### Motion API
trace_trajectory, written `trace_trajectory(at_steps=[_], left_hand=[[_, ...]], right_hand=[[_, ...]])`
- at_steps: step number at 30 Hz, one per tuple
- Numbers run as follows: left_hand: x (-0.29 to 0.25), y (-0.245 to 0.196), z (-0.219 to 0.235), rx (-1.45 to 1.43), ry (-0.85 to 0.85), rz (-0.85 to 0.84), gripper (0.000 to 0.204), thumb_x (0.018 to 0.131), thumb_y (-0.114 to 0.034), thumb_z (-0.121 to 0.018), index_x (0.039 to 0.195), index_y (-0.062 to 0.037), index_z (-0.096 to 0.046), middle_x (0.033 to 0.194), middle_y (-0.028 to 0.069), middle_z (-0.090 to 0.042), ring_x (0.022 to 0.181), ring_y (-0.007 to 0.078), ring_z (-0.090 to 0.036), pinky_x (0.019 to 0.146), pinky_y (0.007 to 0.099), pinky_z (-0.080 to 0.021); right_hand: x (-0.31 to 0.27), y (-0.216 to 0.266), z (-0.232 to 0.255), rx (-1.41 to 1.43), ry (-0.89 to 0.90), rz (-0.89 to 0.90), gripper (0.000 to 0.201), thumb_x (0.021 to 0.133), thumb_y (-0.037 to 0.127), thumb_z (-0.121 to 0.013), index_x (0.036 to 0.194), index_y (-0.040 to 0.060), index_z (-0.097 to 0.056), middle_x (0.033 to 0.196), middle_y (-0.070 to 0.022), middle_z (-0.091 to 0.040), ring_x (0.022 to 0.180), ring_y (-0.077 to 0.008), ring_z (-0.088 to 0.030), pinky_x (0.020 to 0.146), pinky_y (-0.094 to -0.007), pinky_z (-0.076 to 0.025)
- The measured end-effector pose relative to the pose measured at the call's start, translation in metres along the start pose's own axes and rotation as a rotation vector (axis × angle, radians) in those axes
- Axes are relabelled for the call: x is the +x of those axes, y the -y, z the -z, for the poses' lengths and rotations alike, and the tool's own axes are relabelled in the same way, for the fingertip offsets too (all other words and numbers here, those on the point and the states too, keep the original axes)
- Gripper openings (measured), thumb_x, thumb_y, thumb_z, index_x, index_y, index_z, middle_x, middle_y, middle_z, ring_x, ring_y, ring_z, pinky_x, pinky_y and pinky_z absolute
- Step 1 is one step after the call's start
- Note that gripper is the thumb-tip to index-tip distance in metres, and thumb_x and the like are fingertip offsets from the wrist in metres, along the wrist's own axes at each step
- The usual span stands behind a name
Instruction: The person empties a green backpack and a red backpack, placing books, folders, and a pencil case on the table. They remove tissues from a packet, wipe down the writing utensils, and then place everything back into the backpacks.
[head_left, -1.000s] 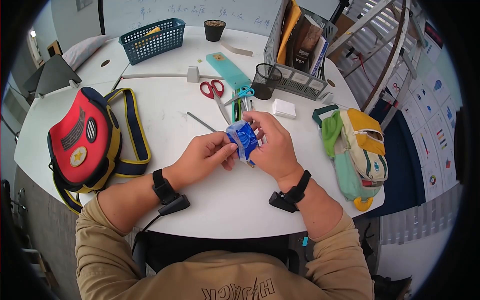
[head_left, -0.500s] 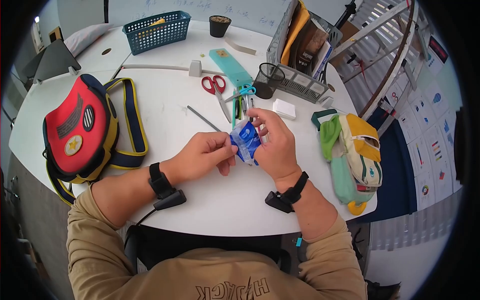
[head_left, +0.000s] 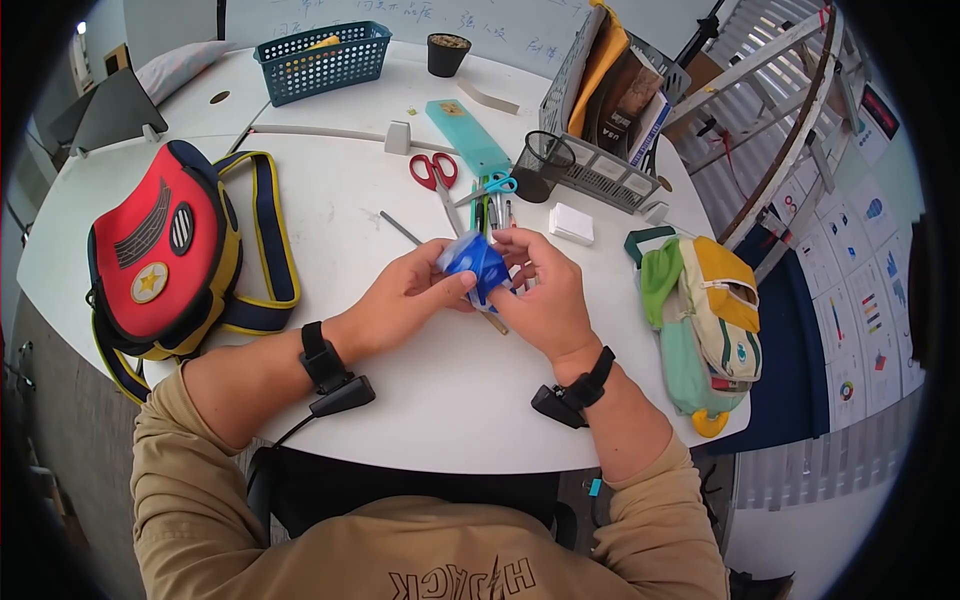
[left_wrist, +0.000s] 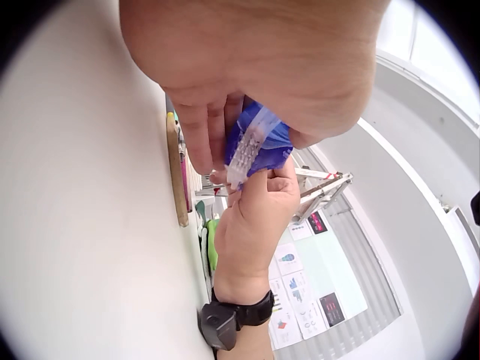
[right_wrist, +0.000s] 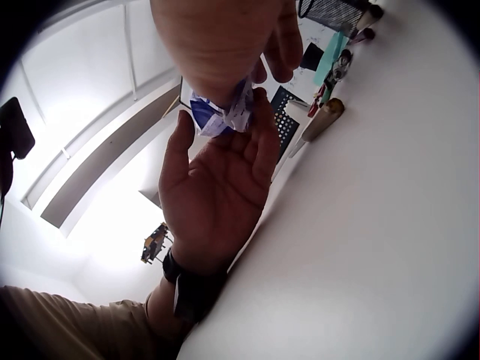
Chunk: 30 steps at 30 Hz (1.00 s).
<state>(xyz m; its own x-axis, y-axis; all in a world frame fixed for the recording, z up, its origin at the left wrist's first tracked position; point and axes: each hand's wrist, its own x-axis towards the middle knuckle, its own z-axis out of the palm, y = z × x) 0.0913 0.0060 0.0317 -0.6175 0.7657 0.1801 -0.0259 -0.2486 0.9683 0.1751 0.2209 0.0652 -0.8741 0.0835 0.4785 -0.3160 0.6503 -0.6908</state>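
Observation:
Both hands meet over the table around a small blue plastic packet (head_left: 478, 266) with a clear, ridged edge strip, best seen in the left wrist view. My left hand (head_left: 398, 302) holds its left side, thumb on the near face and fingers behind. On the other side my right hand (head_left: 556, 300) pinches the packet, its thumb against the blue film and its index finger raised over the top. In the right wrist view the crinkled wrapper (right_wrist: 225, 112) lies at the left hand's fingertips, partly covered by the right hand.
Beyond the hands lie red scissors (head_left: 434, 172), light-blue scissors (head_left: 498, 184), pens and a grey stick (head_left: 400, 227). A mesh pen cup (head_left: 541, 170) and white block (head_left: 571, 223) stand behind. A red bag (head_left: 150, 250) flanks the left, a multicoloured pouch (head_left: 700, 320) the right.
My left hand has moved up and in onto the packet, its fingers now spread behind it. The packet has turned and bunched up between the hands.

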Motion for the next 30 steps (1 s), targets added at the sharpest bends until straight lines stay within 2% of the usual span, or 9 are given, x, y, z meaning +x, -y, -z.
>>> trace_trajectory(at_steps=[2,5,8,10,17,22,25,30], left_hand=[[-0.002,-0.004,0.000,0.008,0.042,0.037,0.049,0.122,-0.027,-0.058,0.160,0.0016,-0.051,0.133,0.0108,-0.071,0.119,0.0160,-0.073,0.105,0.0357,-0.063],[-0.002,-0.004,0.003,-0.062,0.049,0.131,0.048,0.124,-0.031,-0.054,0.159,0.0007,-0.053,0.136,0.0101,-0.070,0.123,0.0154,-0.071,0.109,0.0364,-0.061],[0.001,0.006,0.006,-0.210,0.067,0.136,0.047,0.125,-0.032,-0.051,0.160,-0.0004,-0.053,0.136,0.0092,-0.069,0.125,0.0151,-0.070,0.112,0.0372,-0.059],[0.003,0.009,0.006,-0.264,0.053,0.113,0.046,0.124,-0.034,-0.052,0.157,-0.0006,-0.055,0.134,0.0082,-0.070,0.120,0.0150,-0.072,0.109,0.0356,-0.060],[0.005,0.006,0.005,-0.355,0.039,0.128,0.043,0.125,-0.033,-0.049,0.153,-0.0009,-0.055,0.136,0.0106,-0.071,0.124,0.0192,-0.074,0.113,0.0382,-0.061],[0.005,0.004,0.005,-0.333,0.046,0.125,0.042,0.125,-0.030,-0.048,0.153,0.0004,-0.055,0.139,0.0126,-0.071,0.127,0.0210,-0.074,0.115,0.0403,-0.060],[0.006,0.006,0.005,-0.291,0.049,0.140,0.042,0.125,-0.029,-0.048,0.154,0.0015,-0.054,0.140,0.0130,-0.071,0.129,0.0214,-0.073,0.117,0.0414,-0.060],[0.005,0.005,0.005,-0.236,0.090,0.170,0.045,0.125,-0.028,-0.047,0.157,0.0033,-0.053,0.144,0.0139,-0.070,0.133,0.0230,-0.071,0.122,0.0434,-0.057]], right_hand=[[-0.001,0.000,-0.001,-0.003,0.028,0.008,0.053,0.083,0.003,-0.085,0.134,0.0034,-0.072,0.114,-0.0109,-0.083,0.100,-0.0223,-0.081,0.078,-0.0332,-0.064],[-0.001,0.005,-0.001,-0.025,0.080,0.024,0.056,0.081,0.003,-0.085,0.135,0.0038,-0.071,0.118,-0.0114,-0.082,0.099,-0.0238,-0.081,0.080,-0.0344,-0.065],[-0.001,0.008,0.001,-0.036,0.110,0.032,0.059,0.080,0.004,-0.086,0.137,0.0041,-0.070,0.121,-0.0118,-0.082,0.099,-0.0248,-0.080,0.080,-0.0350,-0.066],[-0.001,0.009,0.002,-0.039,0.119,0.033,0.060,0.080,0.005,-0.086,0.137,0.0044,-0.070,0.122,-0.0120,-0.081,0.100,-0.0250,-0.080,0.080,-0.0350,-0.066],[-0.001,0.002,0.000,-0.007,0.006,0.022,0.051,0.087,0.001,-0.080,0.137,0.0036,-0.069,0.121,-0.0126,-0.081,0.101,-0.0255,-0.080,0.079,-0.0351,-0.065],[-0.002,0.003,0.001,-0.008,-0.002,0.028,0.044,0.092,-0.001,-0.074,0.135,0.0037,-0.071,0.120,-0.0131,-0.080,0.099,-0.0262,-0.080,0.080,-0.0360,-0.065],[-0.002,0.000,0.001,-0.078,-0.031,0.080,0.044,0.090,-0.002,-0.073,0.134,0.0040,-0.071,0.119,-0.0132,-0.080,0.099,-0.0272,-0.080,0.083,-0.0373,-0.065],[-0.003,0.005,0.003,-0.098,-0.013,0.068,0.048,0.086,-0.004,-0.070,0.133,0.0053,-0.072,0.117,-0.0137,-0.082,0.100,-0.0291,-0.080,0.087,-0.0386,-0.065]])
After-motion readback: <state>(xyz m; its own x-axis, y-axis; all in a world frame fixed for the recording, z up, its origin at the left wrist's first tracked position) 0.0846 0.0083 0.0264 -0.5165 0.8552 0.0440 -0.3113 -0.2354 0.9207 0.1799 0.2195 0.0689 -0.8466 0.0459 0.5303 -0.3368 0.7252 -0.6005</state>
